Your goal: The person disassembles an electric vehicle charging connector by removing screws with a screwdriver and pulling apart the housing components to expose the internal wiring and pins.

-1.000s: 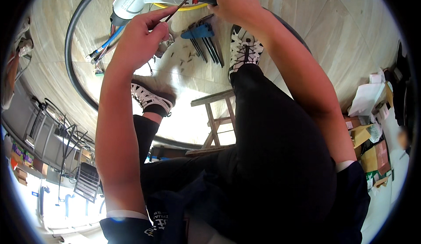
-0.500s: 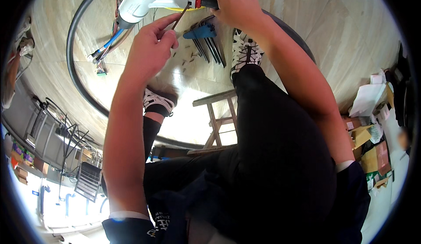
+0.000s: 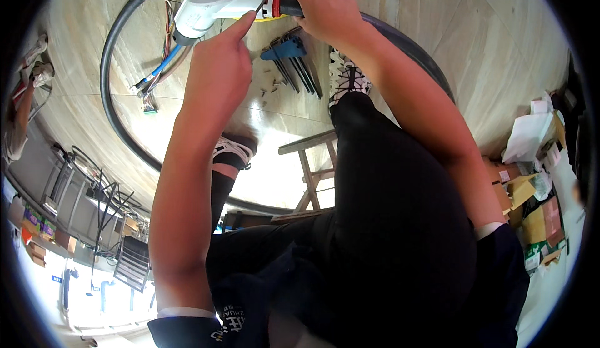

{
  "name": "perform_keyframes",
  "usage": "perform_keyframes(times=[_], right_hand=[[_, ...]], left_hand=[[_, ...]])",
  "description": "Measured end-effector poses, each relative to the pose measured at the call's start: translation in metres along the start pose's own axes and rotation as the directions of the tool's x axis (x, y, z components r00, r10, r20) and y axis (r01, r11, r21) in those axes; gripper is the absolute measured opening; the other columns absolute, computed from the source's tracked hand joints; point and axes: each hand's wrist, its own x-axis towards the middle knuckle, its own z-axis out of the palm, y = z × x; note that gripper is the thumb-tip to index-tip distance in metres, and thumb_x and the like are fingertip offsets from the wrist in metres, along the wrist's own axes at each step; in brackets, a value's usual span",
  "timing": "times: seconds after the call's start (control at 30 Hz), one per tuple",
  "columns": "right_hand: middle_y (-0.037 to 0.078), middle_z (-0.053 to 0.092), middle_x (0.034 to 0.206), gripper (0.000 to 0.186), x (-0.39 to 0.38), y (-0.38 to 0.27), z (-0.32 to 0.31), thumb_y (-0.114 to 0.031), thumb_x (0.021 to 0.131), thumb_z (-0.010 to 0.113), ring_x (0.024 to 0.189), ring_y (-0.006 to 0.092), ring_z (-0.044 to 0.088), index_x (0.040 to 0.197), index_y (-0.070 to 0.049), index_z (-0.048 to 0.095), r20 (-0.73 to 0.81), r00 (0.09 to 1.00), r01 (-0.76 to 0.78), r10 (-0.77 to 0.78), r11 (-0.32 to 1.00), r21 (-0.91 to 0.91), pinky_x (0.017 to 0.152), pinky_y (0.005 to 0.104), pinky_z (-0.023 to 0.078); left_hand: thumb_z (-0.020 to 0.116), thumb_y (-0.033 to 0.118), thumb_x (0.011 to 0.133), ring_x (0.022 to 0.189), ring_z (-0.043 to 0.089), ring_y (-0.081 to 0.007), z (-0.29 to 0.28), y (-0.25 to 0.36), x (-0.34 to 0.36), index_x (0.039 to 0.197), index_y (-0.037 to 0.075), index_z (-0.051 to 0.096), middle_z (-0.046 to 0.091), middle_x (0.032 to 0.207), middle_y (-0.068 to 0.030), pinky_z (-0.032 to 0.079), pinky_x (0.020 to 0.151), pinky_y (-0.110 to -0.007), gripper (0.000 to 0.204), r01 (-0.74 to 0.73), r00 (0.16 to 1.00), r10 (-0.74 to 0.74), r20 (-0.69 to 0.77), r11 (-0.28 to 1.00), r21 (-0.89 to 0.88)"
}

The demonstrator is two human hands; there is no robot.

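A white charging gun [image 3: 209,10] with a red ring [image 3: 277,3] at its cable end lies at the top of the view. My right hand [image 3: 325,14] is closed around the thick black cable [image 3: 290,4] just behind that ring. At the slotted collar in front of the ring, my left hand [image 3: 222,67] holds a thin dark rod [image 3: 260,7] that looks like a hex key. Its index finger stretches along the rod while the other fingers are curled and mostly hidden. Only the rod's tip end shows.
On the tiled floor lie a blue holder of hex keys [image 3: 284,50] and several small screws [image 3: 269,90]. Loose wires with a green connector [image 3: 150,105] are at left, inside the cable's loop. A wooden stool [image 3: 306,145] stands beneath me; cardboard boxes [image 3: 531,192] are at right.
My left hand has turned and moved up closer to the collar, so less of the rod shows. The gun and my right hand have shifted slightly.
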Motion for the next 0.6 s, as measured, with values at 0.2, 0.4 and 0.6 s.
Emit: perform_keyframes(times=[0.2, 0.4, 0.6], right_hand=[[0.012, 0.069, 0.085, 0.036, 0.001, -0.002, -0.002, -0.026, 0.085, 0.073, 0.086, 0.0344, 0.069, 0.114, -0.014, 0.057, 0.027, 1.000, 0.011, -0.012, 1.000, 0.016, 0.069, 0.0475, 0.054], [0.013, 0.069, 0.087, 0.037, -0.008, -0.004, -0.002, -0.027, 0.085, 0.073, 0.089, 0.0341, 0.068, 0.115, -0.013, 0.055, 0.032, 0.999, 0.018, -0.020, 0.997, 0.074, 0.070, 0.0477, 0.054], [0.013, 0.069, 0.084, 0.036, -0.011, 0.000, 0.003, -0.024, 0.084, 0.073, 0.086, 0.0358, 0.068, 0.114, -0.013, 0.056, -0.046, 0.995, 0.100, -0.094, 0.985, 0.141, 0.069, 0.0482, 0.053]], left_hand=[[0.045, 0.006, 0.094, 0.060, 0.068, -0.0263, 0.008, -0.002, 0.007, 0.140, 0.013, 0.056, 0.067, 0.074, -0.0215, 0.054, 0.065, -0.039, 0.048, -0.006, 0.998, 0.002, 0.067, 0.998, 0.064], [0.041, 0.002, 0.089, 0.052, 0.066, -0.0186, -0.006, 0.032, 0.014, 0.149, 0.000, 0.038, 0.066, 0.077, -0.0135, 0.052, 0.046, -0.029, 0.060, 0.354, 0.900, -0.232, 0.370, 0.884, -0.305], [0.046, 0.001, 0.091, 0.042, 0.042, -0.0065, -0.013, 0.028, 0.015, 0.150, 0.004, 0.039, 0.055, 0.071, -0.0026, 0.031, 0.037, -0.021, 0.059, 0.561, 0.827, -0.318, 0.464, 0.537, -0.630]])
